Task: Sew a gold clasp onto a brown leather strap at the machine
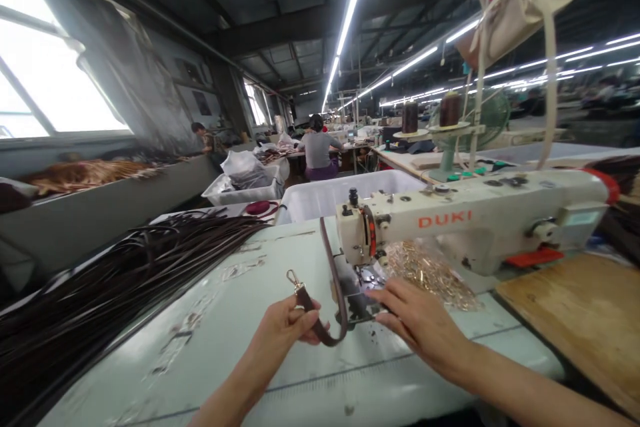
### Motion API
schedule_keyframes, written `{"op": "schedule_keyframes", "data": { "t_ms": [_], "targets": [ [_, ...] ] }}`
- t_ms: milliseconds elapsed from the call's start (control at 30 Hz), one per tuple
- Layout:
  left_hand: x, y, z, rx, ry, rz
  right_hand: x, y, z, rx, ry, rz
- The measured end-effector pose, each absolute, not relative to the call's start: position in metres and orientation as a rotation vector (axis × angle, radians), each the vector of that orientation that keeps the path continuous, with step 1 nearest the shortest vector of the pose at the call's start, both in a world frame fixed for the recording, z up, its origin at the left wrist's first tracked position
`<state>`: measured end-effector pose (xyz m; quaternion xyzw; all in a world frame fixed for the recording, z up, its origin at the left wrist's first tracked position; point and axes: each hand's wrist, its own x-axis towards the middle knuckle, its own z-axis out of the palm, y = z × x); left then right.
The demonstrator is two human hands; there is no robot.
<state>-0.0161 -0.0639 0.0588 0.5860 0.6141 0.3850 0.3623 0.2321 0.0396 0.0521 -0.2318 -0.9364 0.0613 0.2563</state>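
My left hand point(287, 323) pinches a dark brown strap point(329, 335) close to its end, where a gold swivel clasp point(295, 280) sticks up past my fingers. From there the strap bends round in a loop and runs back along the left side of the sewing machine point(430, 220), toward the white bin. My right hand point(415, 313) reaches to the needle area, fingers stretched and apart, fingertips by the metal needle plate point(369, 278). I see nothing held in it. Behind that hand lies a clear bag of gold metal clasps point(430, 273).
A thick bundle of dark straps point(125, 260) covers the left of the table point(225, 353). A white bin point(350, 190) stands behind it. At right is a wooden board point(580, 313). Thread spools point(451, 110) stand beyond the machine. A seated person point(320, 150) works farther off.
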Motion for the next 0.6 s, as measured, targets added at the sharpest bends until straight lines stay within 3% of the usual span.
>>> {"op": "schedule_keyframes", "data": {
  "t_ms": [133, 400, 500, 600],
  "targets": [
    [-0.002, -0.093, 0.069, 1.133, 1.43, 1.184, 0.198, 0.01, 0.061, -0.469, -2.513, 0.23],
    [0.006, -0.122, 0.072, 1.16, 1.409, 1.167, 0.154, -0.005, 0.064, -0.272, -2.46, 0.328],
    [-0.007, -0.124, 0.072, 1.182, 1.487, 1.175, 0.154, -0.009, 0.067, -0.288, -2.398, 0.418],
    [-0.051, -0.134, 0.093, 1.105, 1.777, 1.437, 0.171, -0.008, 0.073, -0.375, -2.383, 0.462]
  ]
}}
